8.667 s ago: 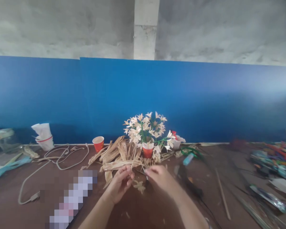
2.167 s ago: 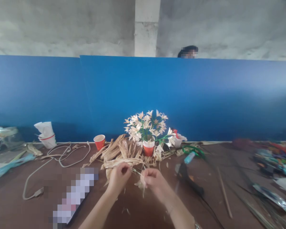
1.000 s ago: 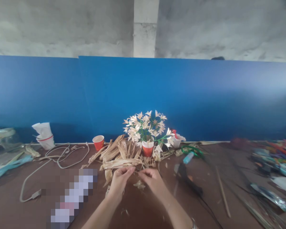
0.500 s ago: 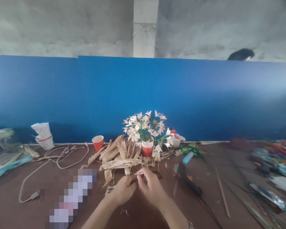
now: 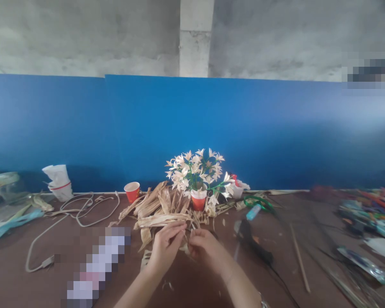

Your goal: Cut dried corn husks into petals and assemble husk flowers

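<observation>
My left hand (image 5: 168, 241) is closed in a pinch, its fingertips raised just in front of the dried husks. Close on its right, my right hand (image 5: 207, 248) is closed too, with its fingers curled. Between them shows a small pale piece (image 5: 185, 247) that looks like dried husk; the fingers partly hide it. Behind the hands lies a heap of dry tan husks (image 5: 162, 209). White star-shaped flowers (image 5: 197, 167) on green stems stand in a red and white paper cup (image 5: 198, 201) beside the heap.
At left are a red cup (image 5: 132, 193), a white cable (image 5: 78, 211) and a blurred-out flat object (image 5: 99, 265). A black glue gun-like tool (image 5: 253, 244) with a cord, a thin stick (image 5: 299, 256) and coloured clutter (image 5: 372, 214) lie right. A blue partition (image 5: 179, 128) stands behind.
My left hand has turned, its fingers lifting up and forward. My right hand has drawn slightly back to the right, curling more. Over the partition, a person's head has moved right.
</observation>
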{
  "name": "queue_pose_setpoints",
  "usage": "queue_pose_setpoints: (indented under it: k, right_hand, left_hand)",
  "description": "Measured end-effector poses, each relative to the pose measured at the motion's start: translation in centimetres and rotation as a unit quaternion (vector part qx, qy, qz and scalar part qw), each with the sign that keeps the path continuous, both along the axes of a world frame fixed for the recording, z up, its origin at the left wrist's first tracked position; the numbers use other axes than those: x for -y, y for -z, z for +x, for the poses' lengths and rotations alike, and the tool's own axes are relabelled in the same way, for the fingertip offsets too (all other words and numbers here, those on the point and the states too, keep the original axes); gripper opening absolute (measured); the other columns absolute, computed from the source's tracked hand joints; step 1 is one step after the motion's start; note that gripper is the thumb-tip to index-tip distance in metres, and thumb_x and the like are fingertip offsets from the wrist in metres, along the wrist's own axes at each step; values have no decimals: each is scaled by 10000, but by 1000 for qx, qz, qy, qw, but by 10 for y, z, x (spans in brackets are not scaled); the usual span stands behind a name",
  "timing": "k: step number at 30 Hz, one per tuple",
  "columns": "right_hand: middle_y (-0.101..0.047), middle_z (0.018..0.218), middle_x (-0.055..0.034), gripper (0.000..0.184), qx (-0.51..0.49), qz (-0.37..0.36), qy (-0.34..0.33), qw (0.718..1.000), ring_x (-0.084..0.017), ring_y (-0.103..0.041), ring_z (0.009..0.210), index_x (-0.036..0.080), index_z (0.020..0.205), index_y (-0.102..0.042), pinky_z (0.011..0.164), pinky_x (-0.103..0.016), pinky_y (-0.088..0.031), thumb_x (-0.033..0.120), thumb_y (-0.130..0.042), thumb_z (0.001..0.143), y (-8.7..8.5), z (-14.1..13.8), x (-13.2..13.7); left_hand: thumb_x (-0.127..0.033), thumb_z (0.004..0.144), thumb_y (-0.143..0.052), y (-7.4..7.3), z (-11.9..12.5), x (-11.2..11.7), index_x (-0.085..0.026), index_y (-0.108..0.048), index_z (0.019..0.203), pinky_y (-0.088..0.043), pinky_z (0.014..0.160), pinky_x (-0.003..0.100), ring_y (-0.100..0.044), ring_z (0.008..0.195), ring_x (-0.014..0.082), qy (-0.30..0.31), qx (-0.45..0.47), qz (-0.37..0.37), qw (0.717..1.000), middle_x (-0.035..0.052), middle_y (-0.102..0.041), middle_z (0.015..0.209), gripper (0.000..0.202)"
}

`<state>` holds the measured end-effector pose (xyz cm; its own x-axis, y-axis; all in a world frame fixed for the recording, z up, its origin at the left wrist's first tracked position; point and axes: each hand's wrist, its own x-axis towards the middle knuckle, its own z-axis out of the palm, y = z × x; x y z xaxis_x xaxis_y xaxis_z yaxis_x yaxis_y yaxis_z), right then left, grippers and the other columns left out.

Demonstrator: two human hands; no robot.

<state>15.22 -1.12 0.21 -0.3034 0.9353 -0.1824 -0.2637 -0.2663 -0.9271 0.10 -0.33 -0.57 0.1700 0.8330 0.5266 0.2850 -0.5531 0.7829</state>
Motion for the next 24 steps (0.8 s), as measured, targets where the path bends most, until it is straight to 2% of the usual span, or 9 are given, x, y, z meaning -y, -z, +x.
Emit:
queue_pose_setpoints:
  k: [6, 10, 13, 16, 19, 24]
  right_hand:
    - [-529, 449, 41, 211, 5, -2, -16, 1000, -53, -426, 406, 152, 547, -494, 444, -189, -283, 261, -674, 564, -3, 4, 2]
    - [-512, 464, 42, 283, 23, 9, -91, 996, -42, -413, 409, 128, 565, -539, 436, -187, -264, 335, -729, 594, -4, 10, 2]
    - [-523, 491, 33, 296, 32, 26, -123, 992, -44, -431, 423, 108, 623, -592, 438, -187, -270, 360, -746, 594, -2, 12, 2]
    - [-544, 489, 22, 309, 41, 23, -98, 994, -47, -442, 416, 107, 600, -585, 435, -187, -287, 357, -763, 566, -2, 11, 1]
    - [-565, 493, 19, 306, 38, 34, -40, 998, -57, -468, 425, 122, 583, -559, 452, -188, -331, 339, -771, 546, -1, 9, 0]
    - [-608, 584, 20, 272, 89, 67, 26, 993, -106, -554, 515, 146, 772, -630, 534, -230, -436, 305, -742, 581, 1, 5, -2]
  left_hand:
    - [-215, 797, -534, 2, -1, -2, -214, -703, 956, -457, 887, 351, -591, 1000, 219, 44, 30, -46, 998, 89, -664, 1041, 232]
    - [-221, 821, -507, -8, -2, 2, -231, -692, 985, -426, 912, 342, -553, 1049, 217, 108, 13, -56, 992, 88, -623, 1103, 247]
    - [-213, 820, -501, -14, -2, 4, -197, -701, 864, -436, 853, 310, -566, 966, 201, 138, -7, -64, 988, 90, -619, 1025, 205]
    - [-210, 804, -504, -16, -3, 5, -170, -638, 741, -431, 706, 260, -550, 768, 158, 106, -24, -66, 992, 54, -606, 829, 153]
    - [-246, 803, -485, -14, -3, 4, -172, -573, 701, -377, 592, 231, -476, 633, 130, 63, -39, -105, 992, 3, -543, 669, 154]
    - [-316, 780, -461, -9, -2, -2, -170, -502, 602, -329, 543, 228, -419, 560, 117, 42, 5, -177, 983, -32, -463, 563, 234]
